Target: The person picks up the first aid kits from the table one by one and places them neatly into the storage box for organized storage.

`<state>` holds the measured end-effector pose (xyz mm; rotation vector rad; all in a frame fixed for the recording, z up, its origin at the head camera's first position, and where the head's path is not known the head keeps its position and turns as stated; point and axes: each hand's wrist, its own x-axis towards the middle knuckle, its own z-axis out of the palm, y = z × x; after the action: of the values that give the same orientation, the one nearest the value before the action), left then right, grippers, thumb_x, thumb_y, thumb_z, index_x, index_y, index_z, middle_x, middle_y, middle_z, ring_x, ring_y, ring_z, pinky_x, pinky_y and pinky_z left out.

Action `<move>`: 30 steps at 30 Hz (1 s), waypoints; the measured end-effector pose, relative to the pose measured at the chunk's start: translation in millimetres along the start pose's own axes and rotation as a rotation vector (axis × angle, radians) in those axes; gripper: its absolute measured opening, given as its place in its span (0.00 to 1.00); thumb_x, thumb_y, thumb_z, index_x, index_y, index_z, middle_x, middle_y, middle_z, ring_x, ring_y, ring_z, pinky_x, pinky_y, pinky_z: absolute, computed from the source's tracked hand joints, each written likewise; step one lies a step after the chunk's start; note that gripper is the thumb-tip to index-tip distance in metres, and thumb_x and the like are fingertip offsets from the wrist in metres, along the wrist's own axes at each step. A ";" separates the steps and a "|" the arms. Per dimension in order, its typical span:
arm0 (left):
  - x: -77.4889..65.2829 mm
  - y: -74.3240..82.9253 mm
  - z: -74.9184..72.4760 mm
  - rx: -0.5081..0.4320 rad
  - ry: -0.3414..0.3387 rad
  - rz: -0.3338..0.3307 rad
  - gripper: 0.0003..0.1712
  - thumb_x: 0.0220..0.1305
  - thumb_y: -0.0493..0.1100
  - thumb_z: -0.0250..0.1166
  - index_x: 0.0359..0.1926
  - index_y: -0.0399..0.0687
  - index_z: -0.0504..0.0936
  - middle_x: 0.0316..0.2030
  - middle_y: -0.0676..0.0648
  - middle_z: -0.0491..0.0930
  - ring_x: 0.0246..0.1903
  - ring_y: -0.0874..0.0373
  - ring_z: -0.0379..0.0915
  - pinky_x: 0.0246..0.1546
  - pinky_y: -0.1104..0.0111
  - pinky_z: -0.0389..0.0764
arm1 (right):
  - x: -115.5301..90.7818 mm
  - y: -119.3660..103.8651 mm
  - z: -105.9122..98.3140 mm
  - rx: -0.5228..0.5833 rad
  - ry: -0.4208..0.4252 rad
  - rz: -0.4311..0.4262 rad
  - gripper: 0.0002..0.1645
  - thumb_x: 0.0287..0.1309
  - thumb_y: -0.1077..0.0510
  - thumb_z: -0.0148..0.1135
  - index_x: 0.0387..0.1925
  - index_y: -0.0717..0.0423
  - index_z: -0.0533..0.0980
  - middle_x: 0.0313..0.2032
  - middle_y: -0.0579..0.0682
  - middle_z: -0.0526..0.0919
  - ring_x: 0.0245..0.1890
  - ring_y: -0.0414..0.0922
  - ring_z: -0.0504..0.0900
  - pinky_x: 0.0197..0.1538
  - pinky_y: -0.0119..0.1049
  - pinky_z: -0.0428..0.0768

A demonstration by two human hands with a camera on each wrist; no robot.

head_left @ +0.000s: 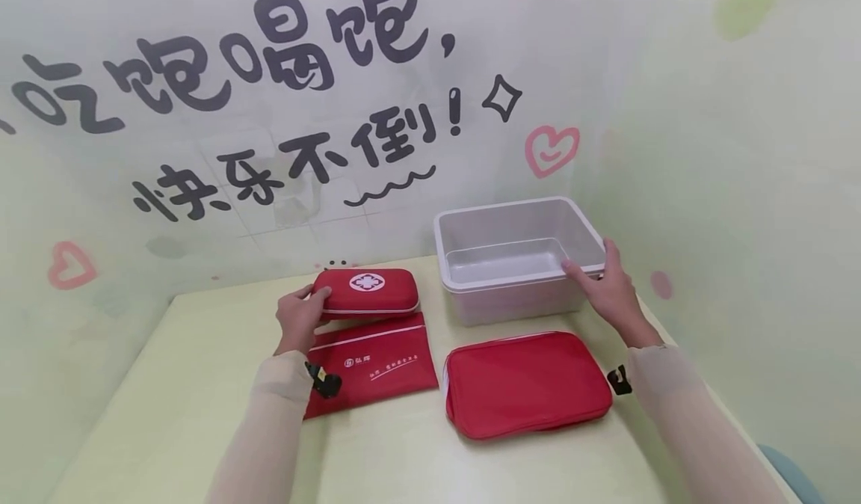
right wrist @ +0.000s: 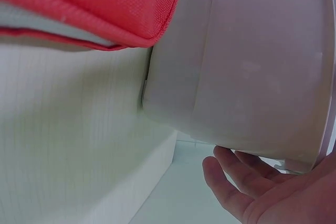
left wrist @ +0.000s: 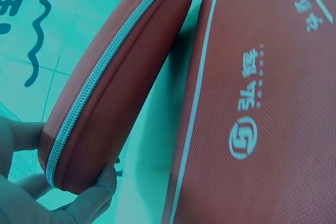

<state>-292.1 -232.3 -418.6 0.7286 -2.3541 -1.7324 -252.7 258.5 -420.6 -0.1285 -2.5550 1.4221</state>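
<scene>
My left hand (head_left: 300, 317) grips the left end of a red zippered first-aid case (head_left: 367, 292) with a white cross emblem. In the left wrist view, thumb and fingers hold the end of this case (left wrist: 100, 103), its pale zipper running lengthwise. Just in front of it, a flat red pouch (head_left: 377, 369) with white print lies on the table. My right hand (head_left: 610, 294) holds the front right corner of a white plastic bin (head_left: 518, 302), thumb over the rim and fingers outside. The bin's wall (right wrist: 252, 72) fills much of the right wrist view.
A larger red zippered bag (head_left: 528, 386) lies in front of the bin. The pale table (head_left: 188, 407) meets a lettered wall (head_left: 282, 130) at the back and another wall (head_left: 753, 212) on the right. A bluish rounded object (head_left: 790, 474) shows beyond the table's right edge.
</scene>
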 end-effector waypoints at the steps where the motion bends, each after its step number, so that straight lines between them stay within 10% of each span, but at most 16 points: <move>1: -0.7 1.4 -1.6 -0.012 0.007 -0.004 0.37 0.71 0.51 0.60 0.75 0.45 0.61 0.68 0.34 0.67 0.61 0.39 0.72 0.58 0.53 0.76 | 0.5 -0.3 1.9 0.003 -0.001 -0.001 0.59 0.61 0.29 0.58 0.78 0.46 0.39 0.67 0.66 0.64 0.63 0.64 0.66 0.60 0.68 0.68; 30: -42.4 91.4 15.1 -0.471 -0.027 0.029 0.34 0.67 0.49 0.65 0.72 0.52 0.69 0.67 0.42 0.70 0.58 0.48 0.77 0.51 0.62 0.81 | 0.6 1.7 -0.4 0.016 -0.019 0.009 0.60 0.61 0.29 0.58 0.78 0.45 0.37 0.68 0.65 0.62 0.64 0.63 0.66 0.62 0.68 0.67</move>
<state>-288.3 -179.6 -331.4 0.5867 -1.8401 -2.1729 -253.3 259.8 -421.7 -0.1246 -2.5603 1.4532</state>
